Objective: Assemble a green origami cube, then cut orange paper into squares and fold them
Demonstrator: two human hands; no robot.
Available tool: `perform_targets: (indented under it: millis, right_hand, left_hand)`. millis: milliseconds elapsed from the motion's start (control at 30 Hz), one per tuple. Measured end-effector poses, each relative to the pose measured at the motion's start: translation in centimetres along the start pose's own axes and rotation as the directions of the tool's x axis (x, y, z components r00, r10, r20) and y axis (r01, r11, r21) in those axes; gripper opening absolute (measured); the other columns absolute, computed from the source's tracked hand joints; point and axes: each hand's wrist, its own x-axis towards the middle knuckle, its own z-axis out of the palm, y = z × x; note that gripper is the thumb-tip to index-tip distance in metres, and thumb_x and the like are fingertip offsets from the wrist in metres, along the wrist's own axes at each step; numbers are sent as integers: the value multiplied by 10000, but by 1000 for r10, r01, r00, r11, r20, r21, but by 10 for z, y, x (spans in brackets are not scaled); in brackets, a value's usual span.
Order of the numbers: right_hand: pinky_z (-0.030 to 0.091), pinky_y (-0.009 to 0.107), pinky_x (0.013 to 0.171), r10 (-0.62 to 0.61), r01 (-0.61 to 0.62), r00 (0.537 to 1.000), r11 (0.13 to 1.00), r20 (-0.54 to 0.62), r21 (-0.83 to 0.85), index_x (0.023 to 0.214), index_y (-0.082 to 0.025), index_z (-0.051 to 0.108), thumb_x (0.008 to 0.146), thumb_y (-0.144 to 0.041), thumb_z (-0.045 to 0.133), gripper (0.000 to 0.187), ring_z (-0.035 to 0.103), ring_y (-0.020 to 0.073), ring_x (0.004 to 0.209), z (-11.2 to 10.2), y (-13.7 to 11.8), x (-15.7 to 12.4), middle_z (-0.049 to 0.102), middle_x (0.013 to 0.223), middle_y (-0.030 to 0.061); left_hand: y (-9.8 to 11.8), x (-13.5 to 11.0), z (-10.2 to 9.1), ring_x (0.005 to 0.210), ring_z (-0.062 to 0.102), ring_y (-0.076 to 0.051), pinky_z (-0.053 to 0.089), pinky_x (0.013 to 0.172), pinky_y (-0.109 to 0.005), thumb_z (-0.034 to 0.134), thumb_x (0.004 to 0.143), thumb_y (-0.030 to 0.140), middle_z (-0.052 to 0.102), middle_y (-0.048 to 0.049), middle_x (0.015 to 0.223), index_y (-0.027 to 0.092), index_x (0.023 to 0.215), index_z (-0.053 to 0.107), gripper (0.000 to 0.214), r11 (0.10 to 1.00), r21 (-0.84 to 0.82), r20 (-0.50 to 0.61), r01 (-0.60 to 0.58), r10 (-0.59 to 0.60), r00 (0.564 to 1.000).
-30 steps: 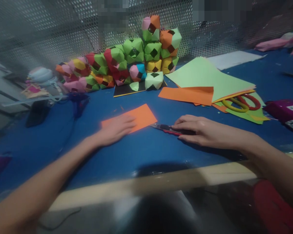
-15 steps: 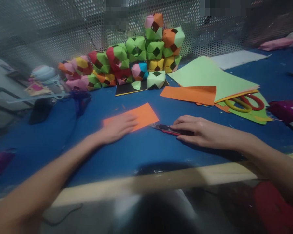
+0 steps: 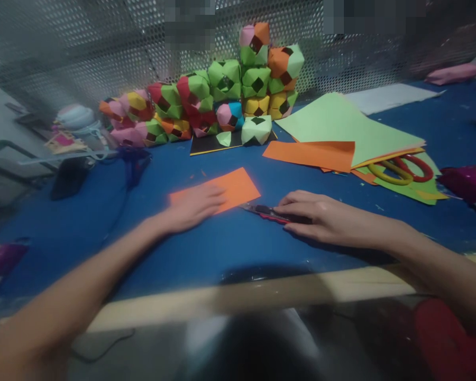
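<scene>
My left hand (image 3: 190,207) lies flat, fingers stretched out, on the near left part of an orange paper rectangle (image 3: 232,186) on the blue table (image 3: 238,243). My right hand (image 3: 321,218) rests low on the table with its fingers closed over a red and black utility knife (image 3: 266,211). The knife's tip points left and sits at the paper's near right corner.
Many coloured folded-paper cubes (image 3: 222,98) are piled at the back against a perforated metal screen (image 3: 83,47). To the right lie green and orange sheets (image 3: 341,132) and scissors with yellow and red handles (image 3: 400,169). A purple box (image 3: 468,182) sits far right.
Both hands keep their places on the paper and the knife. The view has shifted slightly, so everything sits a little further right in the picture.
</scene>
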Motion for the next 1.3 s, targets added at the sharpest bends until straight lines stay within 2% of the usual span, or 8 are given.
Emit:
perform_targets:
  millis: [400, 700, 800, 900, 1133, 1300]
  right_hand:
    - [493, 392, 856, -34, 35, 999, 999, -11, 11, 1170, -177, 675, 982, -362, 434, 357, 596, 245, 1000, 6, -3, 4, 644, 1107, 141]
    - [493, 381, 865, -48, 48, 999, 998, -3, 29, 1173, -163, 673, 986, -363, 438, 360, 603, 238, 1008, 7, -3, 7, 644, 1120, 144]
    - [493, 384, 864, -54, 54, 999, 998, 10, 24, 1172, -156, 673, 987, -361, 435, 365, 603, 241, 1009, 8, -3, 8, 642, 1125, 150]
    - [491, 387, 868, -80, 80, 997, 997, 1, 9, 1170, -149, 672, 991, -363, 421, 375, 595, 246, 1022, 8, -3, 10, 635, 1131, 155]
    - [497, 374, 844, -116, 116, 993, 992, 2, -51, 1162, -149, 673, 994, -342, 415, 363, 601, 237, 994, 11, -2, 15, 640, 1108, 150]
    - [502, 371, 855, -128, 127, 992, 990, -11, -57, 1177, -165, 669, 997, -334, 421, 350, 606, 230, 997, 13, -3, 16, 646, 1107, 139]
  left_hand:
    - [-1, 0, 1, 1425, 398, -218, 271, 1199, -489, 246, 1025, 471, 480, -72, 1509, 215, 1332, 581, 521, 1000, -10, -3, 1, -1, 1000]
    - [-1, 1, 2, 1430, 390, -223, 262, 1203, -475, 223, 1023, 491, 485, -100, 1501, 173, 1337, 576, 569, 1000, -18, -8, -5, 5, 1000]
    - [0, 2, 2, 1440, 374, -215, 254, 1208, -473, 223, 1023, 497, 488, -83, 1502, 191, 1349, 564, 562, 1000, -27, -1, 2, -2, 1000]
    - [2, 2, 1, 1442, 371, -212, 254, 1208, -471, 218, 1023, 501, 495, -70, 1498, 206, 1359, 552, 558, 999, -34, 0, 9, -9, 1000]
    - [4, 4, 2, 1430, 386, -224, 259, 1208, -447, 181, 1019, 512, 512, -97, 1481, 157, 1351, 552, 611, 999, -38, -6, -12, 12, 1000]
    - [6, 3, 3, 1437, 369, -247, 279, 1197, -461, 285, 1009, 468, 484, -100, 1504, 167, 1347, 531, 515, 994, -85, -13, 69, -70, 997]
